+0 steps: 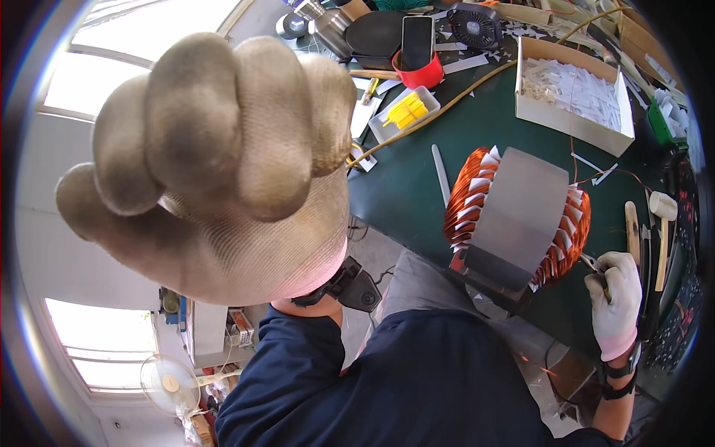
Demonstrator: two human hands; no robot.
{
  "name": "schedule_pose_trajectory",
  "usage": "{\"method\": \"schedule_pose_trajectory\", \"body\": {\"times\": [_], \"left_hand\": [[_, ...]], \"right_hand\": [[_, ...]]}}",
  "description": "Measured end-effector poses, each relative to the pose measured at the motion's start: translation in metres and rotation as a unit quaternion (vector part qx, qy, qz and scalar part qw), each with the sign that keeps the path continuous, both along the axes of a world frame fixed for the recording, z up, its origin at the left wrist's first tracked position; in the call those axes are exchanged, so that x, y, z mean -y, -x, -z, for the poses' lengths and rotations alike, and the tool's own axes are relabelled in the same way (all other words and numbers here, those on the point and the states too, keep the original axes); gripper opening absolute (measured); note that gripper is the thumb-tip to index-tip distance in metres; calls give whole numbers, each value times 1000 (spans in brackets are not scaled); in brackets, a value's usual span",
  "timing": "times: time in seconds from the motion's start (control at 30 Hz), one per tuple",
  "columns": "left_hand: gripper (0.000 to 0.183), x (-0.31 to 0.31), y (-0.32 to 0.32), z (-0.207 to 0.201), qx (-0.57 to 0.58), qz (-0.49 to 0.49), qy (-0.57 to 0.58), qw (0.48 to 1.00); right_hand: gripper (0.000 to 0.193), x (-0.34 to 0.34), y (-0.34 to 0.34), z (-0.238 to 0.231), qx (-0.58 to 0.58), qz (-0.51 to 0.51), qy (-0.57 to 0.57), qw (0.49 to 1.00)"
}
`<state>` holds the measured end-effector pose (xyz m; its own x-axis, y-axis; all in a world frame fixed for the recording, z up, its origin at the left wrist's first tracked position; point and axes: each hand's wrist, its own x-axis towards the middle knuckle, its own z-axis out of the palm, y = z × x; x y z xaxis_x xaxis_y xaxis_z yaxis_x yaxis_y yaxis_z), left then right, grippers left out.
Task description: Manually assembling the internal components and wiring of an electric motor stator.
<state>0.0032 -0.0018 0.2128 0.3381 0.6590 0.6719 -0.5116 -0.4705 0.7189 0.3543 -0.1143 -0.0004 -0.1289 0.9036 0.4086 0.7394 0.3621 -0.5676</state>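
The left hand (223, 149), raised and clenched, hides part of the window (65, 83). The right hand (617, 292) grasps a mostly covered tool (590, 261) beside the copper-wound metal core (519, 212) on the green table (402, 175).

Black phone (418, 41), white fan (170, 378), windows (100, 339).

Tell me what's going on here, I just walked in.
A person's gloved left hand is raised close to the camera, curled. The gloved right hand grips a small tool, its kind unclear, beside a grey core with copper windings at both ends, resting on the green table. A white-headed mallet lies nearby.
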Motion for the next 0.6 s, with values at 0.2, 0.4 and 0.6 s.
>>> {"method": "schedule_pose_trajectory", "body": {"times": [0.2, 0.4, 0.6], "left_hand": [[28, 2, 13, -5, -5, -13, -5, 1000], [32, 3, 23, -14, -7, 30, 41, 999], [35, 2, 24, -13, -23, 33, 53, 998]], "right_hand": [[21, 6, 11, -7, 1, 13, 6, 1000], [19, 9, 15, -10, 9, 24, 9, 1000], [19, 11, 16, -9, 10, 28, 24, 999]]}}
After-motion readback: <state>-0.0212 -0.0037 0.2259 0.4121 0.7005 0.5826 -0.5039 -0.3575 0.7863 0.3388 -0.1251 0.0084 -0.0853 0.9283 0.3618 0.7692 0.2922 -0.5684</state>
